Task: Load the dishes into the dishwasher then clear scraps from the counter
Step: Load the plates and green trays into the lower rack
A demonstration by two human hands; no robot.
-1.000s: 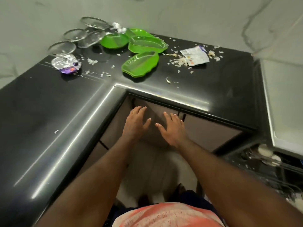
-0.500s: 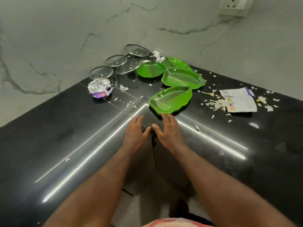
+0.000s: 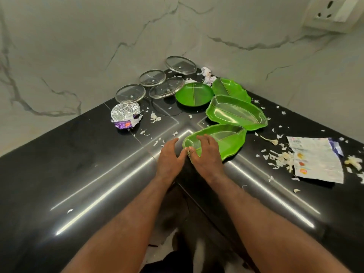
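Wall socket [image 3: 331, 15] partly off-frame; rightmost scraps [image 3: 362, 177] likewise

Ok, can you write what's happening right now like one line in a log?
left hand: open on counter | right hand: pinching nearest leaf dish rim | scraps: scattered on counter

- The right hand [image 3: 205, 154] rises from below the counter [image 3: 78, 174] edge onto the nearest leaf-shaped dish [image 3: 226, 140], fingers over its near rim, thumb at its edge.
- The left hand [image 3: 169, 156] rises too, settling on the counter just beside it.
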